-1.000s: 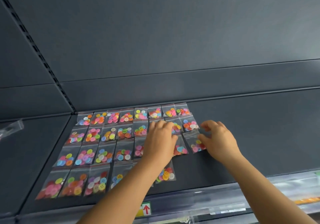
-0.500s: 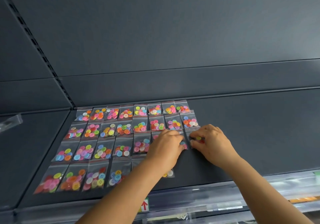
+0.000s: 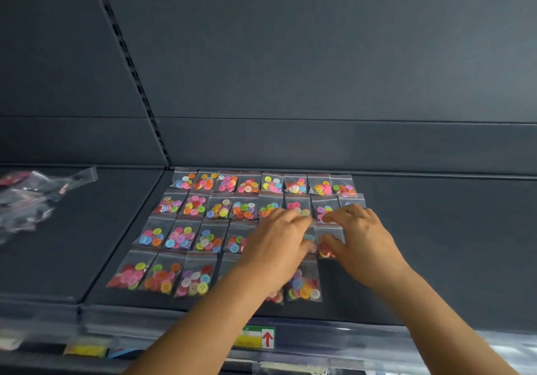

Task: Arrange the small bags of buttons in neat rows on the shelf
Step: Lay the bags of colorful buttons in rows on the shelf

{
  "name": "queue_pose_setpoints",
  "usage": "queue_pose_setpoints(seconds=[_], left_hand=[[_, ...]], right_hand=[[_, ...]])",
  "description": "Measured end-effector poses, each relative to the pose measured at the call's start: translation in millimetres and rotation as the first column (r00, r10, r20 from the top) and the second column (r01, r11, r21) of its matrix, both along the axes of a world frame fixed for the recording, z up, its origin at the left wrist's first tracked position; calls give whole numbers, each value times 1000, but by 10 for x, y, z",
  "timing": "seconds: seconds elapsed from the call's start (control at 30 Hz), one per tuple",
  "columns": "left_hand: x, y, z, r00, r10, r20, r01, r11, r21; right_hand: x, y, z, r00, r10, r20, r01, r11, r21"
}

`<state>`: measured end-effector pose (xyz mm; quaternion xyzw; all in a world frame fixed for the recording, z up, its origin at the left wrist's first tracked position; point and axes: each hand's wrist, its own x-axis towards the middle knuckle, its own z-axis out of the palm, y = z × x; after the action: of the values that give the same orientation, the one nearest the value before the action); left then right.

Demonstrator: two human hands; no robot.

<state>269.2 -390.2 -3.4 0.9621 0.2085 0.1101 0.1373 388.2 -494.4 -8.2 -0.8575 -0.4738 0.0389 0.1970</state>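
- The small bags of buttons (image 3: 186,236) are lying flat on the dark shelf (image 3: 436,244) in four rows, starting from the left back corner. The two back rows are reaching further to the right than the two front rows.
- Both hands are working at the right end of the third row. The left hand (image 3: 279,241) is lying over the bags with its fingers stretched forward and pressing down, not curled round anything.
- The right hand (image 3: 357,241) is pinching one bag (image 3: 327,248) between thumb and fingers; red buttons are showing under the thumb.
- To do this step well, I think the right hand should be sliding this bag until its left edge is just beside its neighbour, while the left hand is keeping the neighbours from shifting.
- The red seal strip should be lining up with the strips of the same row, and the bag should be lying flat, not overlapping.
- The front row is ending at a bag (image 3: 305,283) near the left forearm; a careless arm could be pushing it out of line.
- A loose heap of clear bags (image 3: 32,197) is waiting on the shelf section to the left, blurred.
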Motion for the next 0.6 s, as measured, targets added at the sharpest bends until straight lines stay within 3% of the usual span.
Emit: queue_pose_setpoints(seconds=[0.3, 0.6], left_hand=[[-1087, 655, 63, 969, 245, -32, -243, 968, 70], [-2483, 1423, 140, 938, 347, 4, -346, 934, 83]], right_hand=[[-820, 766, 132, 962, 261, 78, -262, 965, -5], [-2124, 1683, 168, 930, 364, 55, -364, 931, -3]])
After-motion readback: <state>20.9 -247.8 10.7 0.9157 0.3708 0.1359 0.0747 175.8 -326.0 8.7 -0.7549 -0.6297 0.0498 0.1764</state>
